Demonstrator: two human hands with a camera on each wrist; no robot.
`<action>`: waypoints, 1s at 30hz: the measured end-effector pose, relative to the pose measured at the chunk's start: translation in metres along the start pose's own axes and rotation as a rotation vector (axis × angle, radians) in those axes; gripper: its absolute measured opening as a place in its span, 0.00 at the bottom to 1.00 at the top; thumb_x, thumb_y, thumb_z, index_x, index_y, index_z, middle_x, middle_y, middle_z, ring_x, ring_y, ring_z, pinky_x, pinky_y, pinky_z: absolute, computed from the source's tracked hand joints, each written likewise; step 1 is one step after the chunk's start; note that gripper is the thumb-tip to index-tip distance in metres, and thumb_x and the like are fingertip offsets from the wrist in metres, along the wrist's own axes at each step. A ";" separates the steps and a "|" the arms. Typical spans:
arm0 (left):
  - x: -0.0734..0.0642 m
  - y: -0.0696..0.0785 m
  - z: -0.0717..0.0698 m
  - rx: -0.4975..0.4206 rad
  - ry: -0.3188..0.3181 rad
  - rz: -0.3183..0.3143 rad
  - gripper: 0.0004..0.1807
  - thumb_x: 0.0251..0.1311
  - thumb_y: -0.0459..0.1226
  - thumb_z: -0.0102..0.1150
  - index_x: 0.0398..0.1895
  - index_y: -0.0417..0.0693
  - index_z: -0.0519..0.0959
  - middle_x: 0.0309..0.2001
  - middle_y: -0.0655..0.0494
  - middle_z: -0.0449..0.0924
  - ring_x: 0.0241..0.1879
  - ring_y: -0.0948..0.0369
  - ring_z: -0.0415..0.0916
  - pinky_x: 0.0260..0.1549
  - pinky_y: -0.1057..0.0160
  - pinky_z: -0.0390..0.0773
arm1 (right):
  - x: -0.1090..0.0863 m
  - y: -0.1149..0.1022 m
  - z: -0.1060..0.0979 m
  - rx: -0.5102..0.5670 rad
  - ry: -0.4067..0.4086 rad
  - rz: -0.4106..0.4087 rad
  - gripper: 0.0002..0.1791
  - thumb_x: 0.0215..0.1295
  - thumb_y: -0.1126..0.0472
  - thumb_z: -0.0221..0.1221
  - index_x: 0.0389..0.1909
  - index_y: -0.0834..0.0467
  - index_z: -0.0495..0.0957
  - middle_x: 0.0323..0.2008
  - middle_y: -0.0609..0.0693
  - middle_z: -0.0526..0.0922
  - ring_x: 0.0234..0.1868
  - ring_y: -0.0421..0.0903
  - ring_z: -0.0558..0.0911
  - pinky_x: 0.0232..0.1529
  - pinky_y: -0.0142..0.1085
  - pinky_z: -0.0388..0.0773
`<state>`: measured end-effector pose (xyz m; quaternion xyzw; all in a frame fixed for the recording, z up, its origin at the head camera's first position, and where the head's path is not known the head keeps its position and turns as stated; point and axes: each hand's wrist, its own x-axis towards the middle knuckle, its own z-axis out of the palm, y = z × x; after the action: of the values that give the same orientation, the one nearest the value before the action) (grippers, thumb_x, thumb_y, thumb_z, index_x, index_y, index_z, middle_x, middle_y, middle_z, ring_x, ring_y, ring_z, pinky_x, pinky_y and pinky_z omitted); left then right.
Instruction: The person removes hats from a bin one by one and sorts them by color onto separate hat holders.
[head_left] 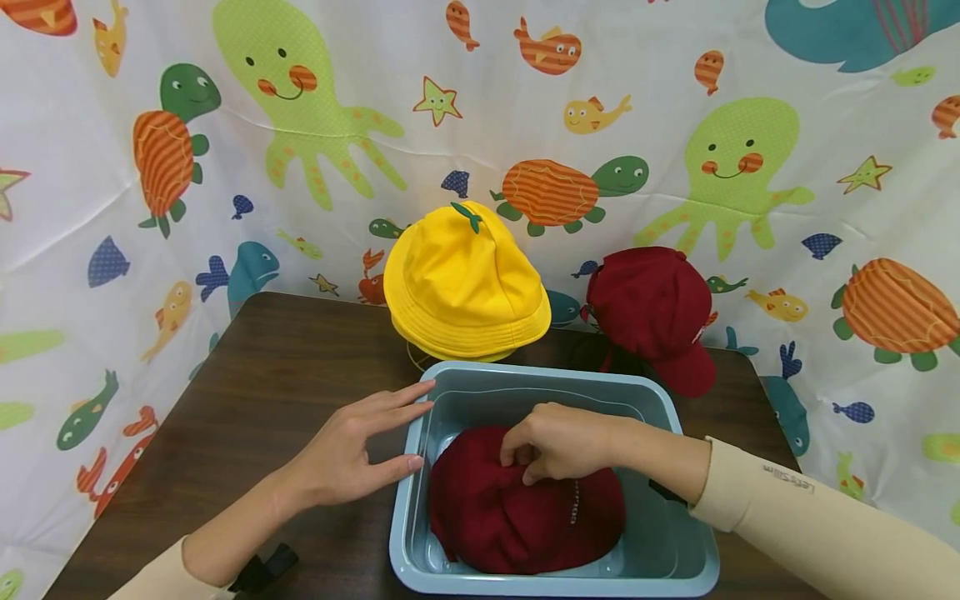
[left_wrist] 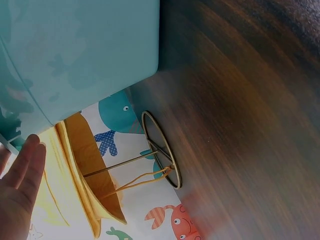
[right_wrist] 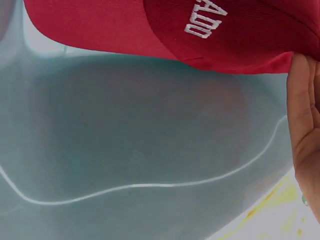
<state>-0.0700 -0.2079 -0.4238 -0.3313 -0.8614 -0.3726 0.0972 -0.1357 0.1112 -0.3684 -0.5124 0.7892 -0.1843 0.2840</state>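
Note:
A dark red baseball cap [head_left: 517, 525] lies inside a light blue plastic basin [head_left: 400, 533]. My right hand [head_left: 558, 442] reaches in over the basin's right side and pinches the fabric at the top of that cap. In the right wrist view, white stitched letters [right_wrist: 205, 19] show on the cap's front, and the fingertips [right_wrist: 300, 62] are at its edge. Beside the basin's left rim is my left hand [head_left: 360, 454], its fingers extended and thumb spread, fingertips right at the rim.
Behind the basin, a yellow bucket hat [head_left: 465, 283] with a green sprout sits on a wire stand [left_wrist: 172, 172]. Another red cap [head_left: 648, 308] is raised at the back right. A dark wooden table [head_left: 315, 358] lies below; a sea-animal curtain [head_left: 480, 83] hangs behind.

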 end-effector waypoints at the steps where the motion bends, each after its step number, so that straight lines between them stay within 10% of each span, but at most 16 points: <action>1: 0.000 0.000 0.000 0.000 -0.002 -0.002 0.34 0.57 0.41 0.76 0.69 0.45 0.79 0.76 0.59 0.69 0.70 0.53 0.73 0.62 0.38 0.77 | -0.002 0.000 -0.001 0.000 0.004 -0.003 0.11 0.65 0.68 0.71 0.46 0.56 0.86 0.33 0.42 0.86 0.32 0.31 0.78 0.35 0.24 0.80; 30: 0.002 -0.005 0.002 -0.002 0.035 0.062 0.32 0.60 0.39 0.73 0.69 0.44 0.79 0.75 0.53 0.71 0.69 0.50 0.75 0.57 0.39 0.80 | -0.031 -0.018 -0.021 0.010 0.066 -0.001 0.12 0.64 0.68 0.71 0.47 0.55 0.86 0.36 0.40 0.88 0.35 0.30 0.82 0.37 0.25 0.81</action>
<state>-0.0744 -0.2077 -0.4273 -0.3515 -0.8484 -0.3759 0.1235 -0.1270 0.1324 -0.3336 -0.5052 0.7969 -0.2052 0.2602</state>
